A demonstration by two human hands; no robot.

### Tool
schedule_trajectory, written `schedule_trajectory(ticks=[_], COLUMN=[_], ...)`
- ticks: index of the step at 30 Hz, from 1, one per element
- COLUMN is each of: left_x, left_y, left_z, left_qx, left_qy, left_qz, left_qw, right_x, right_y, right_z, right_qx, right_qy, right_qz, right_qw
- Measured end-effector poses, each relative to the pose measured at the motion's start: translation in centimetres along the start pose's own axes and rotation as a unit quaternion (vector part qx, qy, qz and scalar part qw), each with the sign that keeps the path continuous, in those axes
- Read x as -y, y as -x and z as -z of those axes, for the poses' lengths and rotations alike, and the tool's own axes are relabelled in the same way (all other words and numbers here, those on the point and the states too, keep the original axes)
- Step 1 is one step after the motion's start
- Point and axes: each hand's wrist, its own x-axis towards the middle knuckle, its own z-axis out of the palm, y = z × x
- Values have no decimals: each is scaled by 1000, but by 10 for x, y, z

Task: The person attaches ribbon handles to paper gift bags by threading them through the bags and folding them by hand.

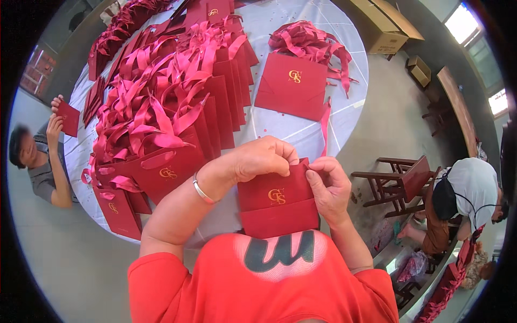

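A red paper gift bag with a gold emblem lies folded flat in front of me, against my shirt at the table's near edge. My left hand, with a bracelet at the wrist, is closed, its fingertips pinching at the bag's top edge. At the bag's top right corner, my right hand pinches the edge between thumb and fingers. A pink ribbon runs up from beside my right fingers towards another flat red bag. What lies inside the pinched fingertips is hidden.
Many red bags with ribbon handles stand crowded on the left of the round covered table. Loose ribbons lie at the back right. Across the left side, a person holds a small red bag. A wooden chair stands at right.
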Motion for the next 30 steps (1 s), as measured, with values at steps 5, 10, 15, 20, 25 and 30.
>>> schedule_trajectory(ticks=[5, 10, 15, 20, 25, 30], left_x=[-1, 1, 3, 5, 8, 3], left_y=[-2, -4, -5, -3, -4, -4], left_z=[-6, -6, -6, -1, -1, -6], left_qx=[-69, -86, -57, -6, -1, -36], left_qy=[-73, -74, -27, -15, -21, -83], left_qz=[22, 12, 7, 9, -9, 9], left_qw=[995, 993, 998, 1000, 1000, 996], right_x=[6, -3, -4, -2, -1, 8], right_y=[-17, -23, -18, -16, -15, -15], right_z=[6, 7, 5, 5, 6, 6], right_qx=[25, 104, 97, 91, 97, 71], right_qy=[112, -80, -89, -82, -84, 1], right_qz=[114, 8, 6, 16, 4, 45], right_qw=[987, 991, 991, 992, 992, 996])
